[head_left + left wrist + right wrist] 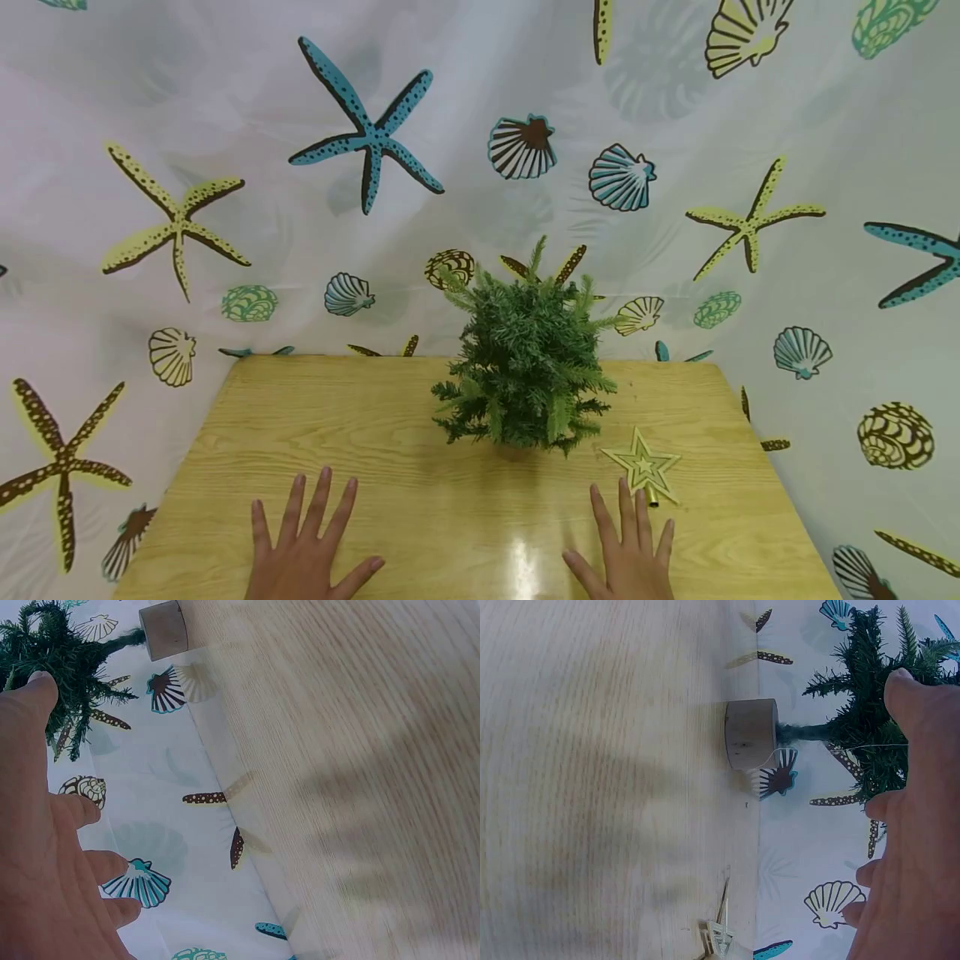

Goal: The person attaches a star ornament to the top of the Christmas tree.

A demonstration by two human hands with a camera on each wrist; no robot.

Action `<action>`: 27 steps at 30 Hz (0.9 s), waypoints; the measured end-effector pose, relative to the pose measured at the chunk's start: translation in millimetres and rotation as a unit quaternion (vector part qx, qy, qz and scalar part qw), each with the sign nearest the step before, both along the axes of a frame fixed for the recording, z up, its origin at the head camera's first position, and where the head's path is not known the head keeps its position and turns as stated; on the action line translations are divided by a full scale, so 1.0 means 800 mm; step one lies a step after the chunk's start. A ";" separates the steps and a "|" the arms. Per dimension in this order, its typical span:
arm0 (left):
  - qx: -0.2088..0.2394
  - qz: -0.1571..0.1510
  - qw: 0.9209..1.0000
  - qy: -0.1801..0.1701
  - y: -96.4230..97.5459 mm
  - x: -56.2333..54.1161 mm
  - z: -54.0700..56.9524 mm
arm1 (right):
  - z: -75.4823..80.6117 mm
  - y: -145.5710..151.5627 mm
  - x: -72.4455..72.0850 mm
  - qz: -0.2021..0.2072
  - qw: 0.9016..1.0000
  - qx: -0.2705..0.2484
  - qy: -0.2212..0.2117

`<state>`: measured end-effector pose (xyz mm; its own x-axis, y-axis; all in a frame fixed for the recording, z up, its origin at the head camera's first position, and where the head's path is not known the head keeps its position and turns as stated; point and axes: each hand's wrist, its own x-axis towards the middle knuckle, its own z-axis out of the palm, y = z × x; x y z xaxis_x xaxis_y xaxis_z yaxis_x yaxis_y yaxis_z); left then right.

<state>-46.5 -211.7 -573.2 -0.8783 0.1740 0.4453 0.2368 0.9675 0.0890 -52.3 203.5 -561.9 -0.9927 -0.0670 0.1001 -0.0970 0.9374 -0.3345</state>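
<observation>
A small artificial Christmas tree (528, 358) stands upright at the back middle of the wooden table. Its round wooden base (751, 734) shows in the right wrist view. To the right of the tree lies a gold star tree topper (642, 465) with a short socket. My left hand (302, 546) is at the front left, fingers spread and straight, holding nothing. At the front right, my right hand (628, 546) has its fingers straight too and holds nothing; its fingertips are nearest the star. Whether either palm touches the table cannot be told.
The light wooden table (315, 417) runs back to a white cloth (465, 217) printed with starfish and shells. This cloth hangs behind the table and on both sides. A thin pale thread (840, 747) trails near the tree's trunk in the right wrist view.
</observation>
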 end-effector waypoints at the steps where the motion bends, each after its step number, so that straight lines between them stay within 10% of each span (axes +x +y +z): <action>1: 0.000 0.000 1.000 0.002 0.000 0.000 -0.001 | 0.000 0.000 0.001 0.001 1.000 -0.003 0.004; 14: 0.077 0.006 0.996 -0.054 0.010 -0.007 0.027 | -0.003 0.009 -0.003 0.019 0.993 -0.049 0.107; 27: 0.219 -0.063 0.974 -0.003 0.031 -0.031 0.073 | 0.005 0.017 -0.004 -0.003 0.992 -0.106 0.065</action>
<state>-71.0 -186.8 -514.4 -0.8648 0.0745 0.4965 0.3489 0.8003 0.4877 -55.8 217.2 -557.7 -0.9709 -0.0252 0.2382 -0.1471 0.8476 -0.5098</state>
